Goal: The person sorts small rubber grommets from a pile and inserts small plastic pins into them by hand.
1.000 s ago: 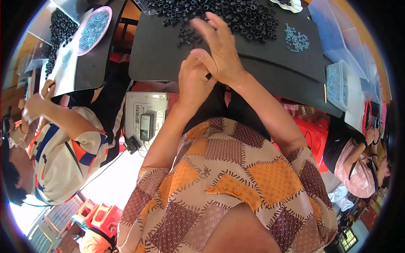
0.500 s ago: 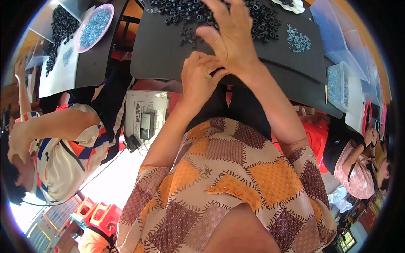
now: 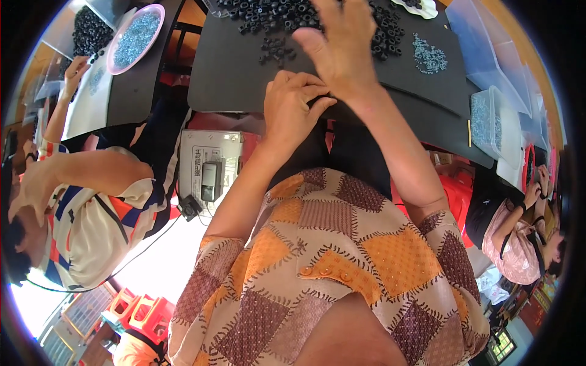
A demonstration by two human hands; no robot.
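Observation:
My left hand (image 3: 293,105) is closed in a pinch near the table's front edge; what its fingertips hold, if anything, is too small to make out. Just right of it and a little farther away, my right hand (image 3: 345,58) has its thumb and fingers spread apart, its fingertips blurred. Beyond both hands lies a heap of small black ring-like parts (image 3: 268,17), partly covered by my right hand. A few loose black parts (image 3: 278,51) lie nearer to me. To the right, small clear bluish pieces (image 3: 430,55) sit in a loose patch on the dark table (image 3: 226,79).
A clear tub (image 3: 486,119) of bluish pieces stands at the right, beside large clear bins (image 3: 482,36). At left, a co-worker (image 3: 101,213) sits by a pink-rimmed bowl (image 3: 161,23). Another person (image 3: 506,238) works at right. A cardboard box (image 3: 210,137) stands below the table edge.
My right hand has shifted slightly right, its fingers blurred by motion. My left hand stays nearly in place. The left co-worker's hand has reached toward the black parts near the bowl.

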